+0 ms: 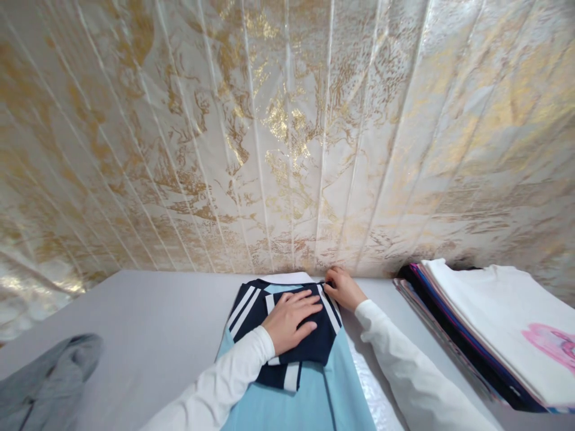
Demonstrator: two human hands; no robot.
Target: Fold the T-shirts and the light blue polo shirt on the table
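Observation:
A light blue shirt (303,410) with navy shoulders and white stripes lies on the table, its white collar (287,278) at the far end. Its navy sleeves (314,347) are folded inward across the upper body, one over the other. My left hand (291,320) rests flat on the folded sleeves with its fingers stretched out. At the shirt's far right shoulder, beside the collar, the fingers of my right hand (345,289) are bent and closed on the fabric edge. A shiny whitish sheet (363,383) shows along the shirt's right side.
To the right stands a stack of folded clothes (462,353), topped by a white T-shirt (498,299) with a pink print. A grey garment (54,383) lies at the near left. The pale table (166,323) meets a gold-patterned curtain (287,137) at its far edge.

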